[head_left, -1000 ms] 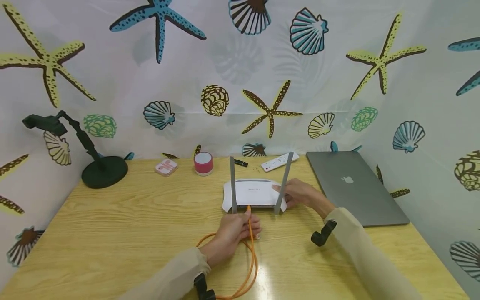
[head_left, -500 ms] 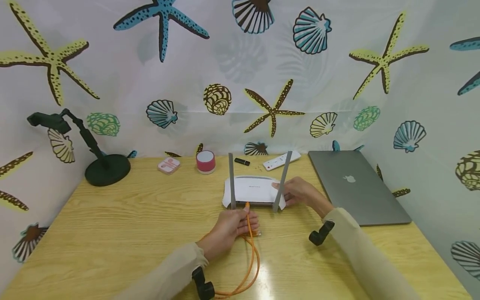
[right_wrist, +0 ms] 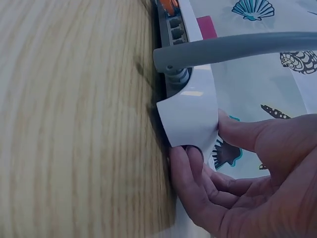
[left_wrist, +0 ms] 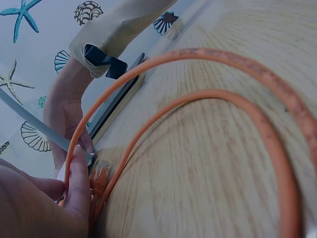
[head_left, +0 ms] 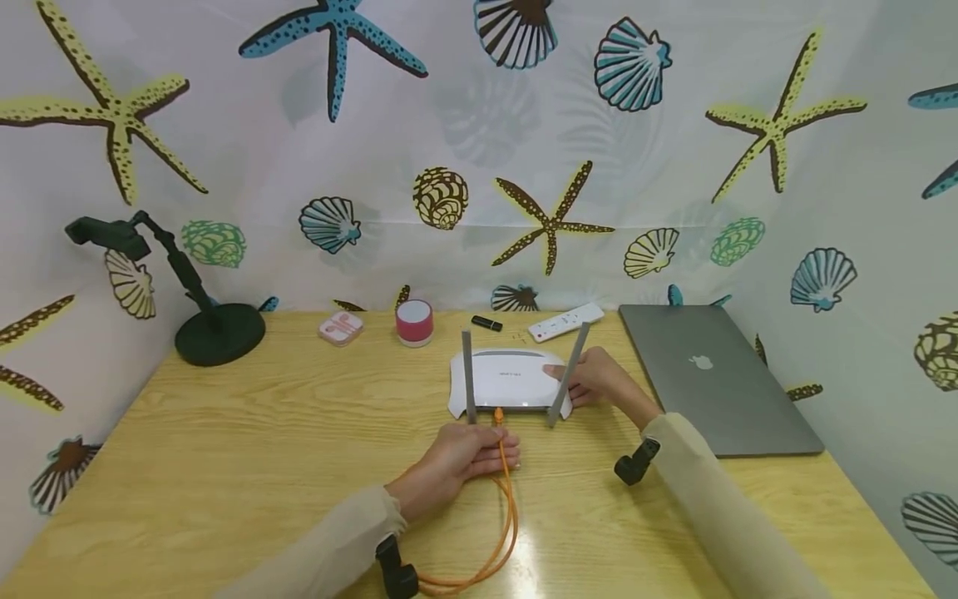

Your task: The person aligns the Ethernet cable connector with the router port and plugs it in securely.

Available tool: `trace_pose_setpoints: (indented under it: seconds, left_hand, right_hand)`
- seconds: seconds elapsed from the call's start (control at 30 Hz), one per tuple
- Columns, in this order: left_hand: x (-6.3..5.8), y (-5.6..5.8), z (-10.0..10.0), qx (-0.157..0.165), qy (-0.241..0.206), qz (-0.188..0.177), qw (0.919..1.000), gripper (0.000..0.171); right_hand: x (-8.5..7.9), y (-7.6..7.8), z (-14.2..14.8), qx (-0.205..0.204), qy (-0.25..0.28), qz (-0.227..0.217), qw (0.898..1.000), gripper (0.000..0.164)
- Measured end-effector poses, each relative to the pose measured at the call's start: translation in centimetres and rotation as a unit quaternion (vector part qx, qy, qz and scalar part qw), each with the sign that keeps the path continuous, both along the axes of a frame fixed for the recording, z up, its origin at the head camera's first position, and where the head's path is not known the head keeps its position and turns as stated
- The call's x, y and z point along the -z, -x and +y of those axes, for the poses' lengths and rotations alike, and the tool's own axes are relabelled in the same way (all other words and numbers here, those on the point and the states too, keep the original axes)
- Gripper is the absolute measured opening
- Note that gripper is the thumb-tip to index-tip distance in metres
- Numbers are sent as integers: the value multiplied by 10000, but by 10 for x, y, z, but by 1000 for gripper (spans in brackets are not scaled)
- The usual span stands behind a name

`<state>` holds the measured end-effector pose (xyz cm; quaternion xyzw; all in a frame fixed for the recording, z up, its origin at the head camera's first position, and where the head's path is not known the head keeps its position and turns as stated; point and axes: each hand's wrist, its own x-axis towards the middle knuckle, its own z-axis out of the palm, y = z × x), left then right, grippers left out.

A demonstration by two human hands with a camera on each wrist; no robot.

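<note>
A white router (head_left: 511, 378) with two grey antennas sits mid-table, its port side toward me. My left hand (head_left: 458, 456) pinches an orange network cable (head_left: 512, 516) just behind its plug (head_left: 499, 414). That plug is at the router's port row; how deep it sits I cannot tell. In the left wrist view, the cable's other plug (left_wrist: 100, 173), with a clear tip, hangs beside the left fingers. My right hand (head_left: 595, 378) grips the router's right end, thumb on top and fingers underneath, as the right wrist view shows. Bare ports (right_wrist: 177, 32) lie beside the orange plug.
A closed grey laptop (head_left: 711, 374) lies right of the right hand. Behind the router are a white remote (head_left: 565, 322), a black USB stick (head_left: 486, 323) and a pink round speaker-like object (head_left: 414, 323). A pink-white earphone case (head_left: 340, 329) and a dark lamp (head_left: 219, 334) stand left.
The router's antennas now reach lower in the head view, as though tipped. The loose plug, visible beside the left fingers half a second ago, is hidden from the head camera. Both hands keep their holds.
</note>
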<state>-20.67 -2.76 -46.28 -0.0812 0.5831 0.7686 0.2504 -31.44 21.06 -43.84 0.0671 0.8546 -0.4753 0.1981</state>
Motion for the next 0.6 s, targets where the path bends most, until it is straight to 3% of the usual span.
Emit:
trace_pose_setpoints:
  seconds: [0.17,0.33,0.5,0.6]
  left_hand:
    - [0,-3,0,284,219,170,9992,25]
    - [-8,-11,-8,467,505,670,9954,29]
    - [-22,-12,-29,614,1256,1434,9797,36]
    - [-28,-3,-51,426,1770,1862,9655,34]
  right_hand:
    - [1,-3,7,63,-411,294,9987,40]
    - [2,-3,9,53,-489,277,9984,39]
    - [-6,-3,20,-168,-502,498,9974,36]
    - [-14,-4,33,-429,-549,975,9928,35]
